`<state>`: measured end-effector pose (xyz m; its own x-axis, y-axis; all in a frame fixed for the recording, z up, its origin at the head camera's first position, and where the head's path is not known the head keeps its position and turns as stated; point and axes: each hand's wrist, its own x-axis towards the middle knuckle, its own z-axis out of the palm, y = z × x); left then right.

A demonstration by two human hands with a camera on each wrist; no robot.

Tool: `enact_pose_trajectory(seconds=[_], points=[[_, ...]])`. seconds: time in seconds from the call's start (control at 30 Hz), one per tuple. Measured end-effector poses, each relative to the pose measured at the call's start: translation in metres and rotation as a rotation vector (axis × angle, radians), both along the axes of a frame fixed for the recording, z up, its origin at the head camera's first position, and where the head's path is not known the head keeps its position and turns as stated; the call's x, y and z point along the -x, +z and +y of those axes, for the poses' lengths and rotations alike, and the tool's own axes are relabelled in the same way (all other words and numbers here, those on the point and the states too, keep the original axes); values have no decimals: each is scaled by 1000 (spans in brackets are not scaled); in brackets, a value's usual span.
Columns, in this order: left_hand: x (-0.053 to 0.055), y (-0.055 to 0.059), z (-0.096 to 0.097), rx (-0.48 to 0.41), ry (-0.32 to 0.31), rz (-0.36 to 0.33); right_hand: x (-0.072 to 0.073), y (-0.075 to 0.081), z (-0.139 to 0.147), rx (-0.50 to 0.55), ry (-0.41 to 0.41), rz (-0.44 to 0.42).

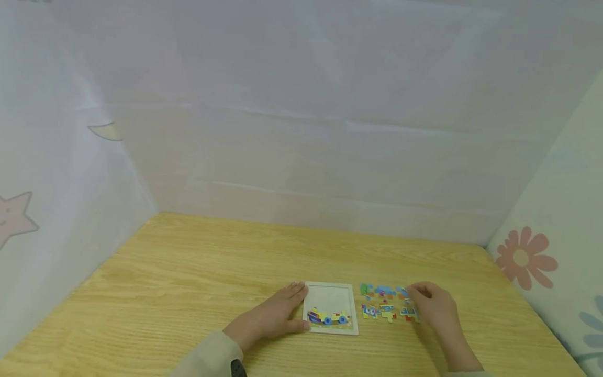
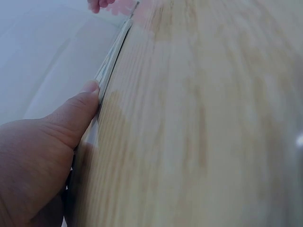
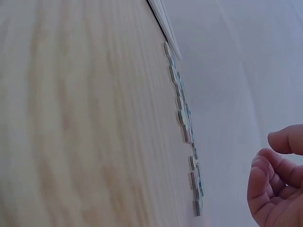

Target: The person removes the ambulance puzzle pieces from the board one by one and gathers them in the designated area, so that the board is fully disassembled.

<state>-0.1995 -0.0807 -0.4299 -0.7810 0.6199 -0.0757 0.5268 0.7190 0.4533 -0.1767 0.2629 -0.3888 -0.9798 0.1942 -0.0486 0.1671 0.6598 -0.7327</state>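
A square puzzle tray [image 1: 330,295] with a pale frame lies on the wooden table, and joined pieces showing a colourful vehicle [image 1: 328,318] fill its lower part. My left hand [image 1: 275,314] rests along the tray's left side, its fingers straight at the upper corner. In the left wrist view the thumb [image 2: 78,109] presses on the tray's edge. Right of the tray lie several loose jigsaw pieces [image 1: 387,314] in two rows. Over the right end of these rows is my right hand [image 1: 434,306]. Its fingers are loosely curled, with a gap to the thumb [image 3: 288,139] and nothing visible between.
The wooden table [image 1: 202,272] reaches back to a pale cloth wall [image 1: 282,157]. More cloth hangs at both sides, with a pink flower [image 1: 520,257] printed on the right one. The loose pieces lie flat, close beside the tray.
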Motion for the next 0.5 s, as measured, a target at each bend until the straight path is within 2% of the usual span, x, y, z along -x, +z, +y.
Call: enact_pose_trajectory(seconds=[0.33, 0.5], points=[[0, 0, 0, 1, 5, -1, 2, 1, -14, 215, 5, 72], [0, 1, 1, 1, 9, -4, 2, 1, -23, 273, 1, 136]])
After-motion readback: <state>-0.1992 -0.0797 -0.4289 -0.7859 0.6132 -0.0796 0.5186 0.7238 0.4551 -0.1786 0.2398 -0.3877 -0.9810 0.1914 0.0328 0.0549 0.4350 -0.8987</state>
